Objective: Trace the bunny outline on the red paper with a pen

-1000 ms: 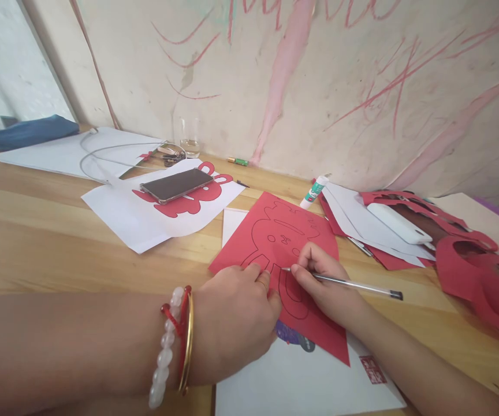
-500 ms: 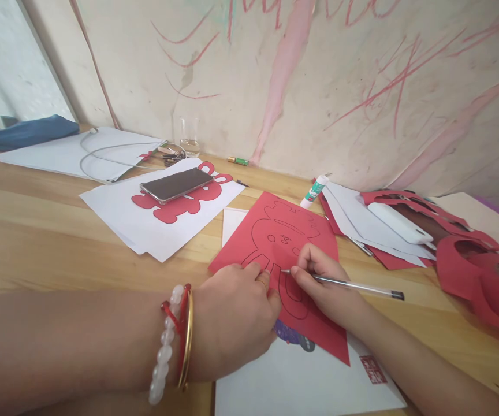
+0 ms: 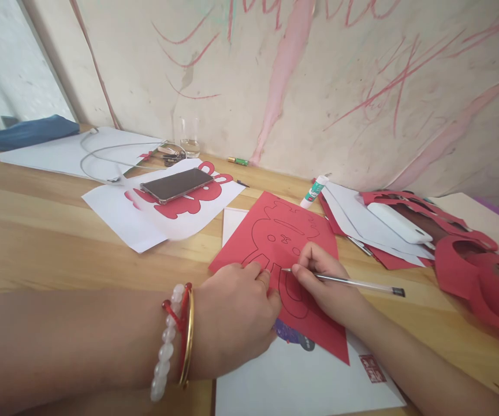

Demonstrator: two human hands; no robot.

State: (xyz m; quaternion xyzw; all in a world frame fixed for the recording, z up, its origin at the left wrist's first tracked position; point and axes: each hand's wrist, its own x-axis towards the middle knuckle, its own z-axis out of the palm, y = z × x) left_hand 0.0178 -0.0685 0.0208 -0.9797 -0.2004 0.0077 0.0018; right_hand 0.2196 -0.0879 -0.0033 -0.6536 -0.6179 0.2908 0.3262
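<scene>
- Gripping a pen (image 3: 362,284) between thumb and fingers, the right hand (image 3: 325,280) rests on the red sheet (image 3: 262,231).
- Pen: tip on or just above the sheet's drawn lines, beside the left hand's fingers; long axis nearly sideways, tip pointing left, rear end to the right beyond the sheet's edge.
- Left hand (image 3: 236,320): laid palm-down over the sheet's near left part; whether it pinches the paper cannot be told.
- Sheet: lies askew, partly over a white pad (image 3: 301,390) that extends on its near side. The outlined rabbit's ears point toward the person, head beyond; the drawing's long axis runs from near to far.
- Glue stick (image 3: 314,192): just beyond the sheet's far right edge.
- Phone (image 3: 175,185): left of the sheet, upon a red rabbit cutout (image 3: 221,190).
- Red offcuts (image 3: 457,271): right of the sheet, well apart.
</scene>
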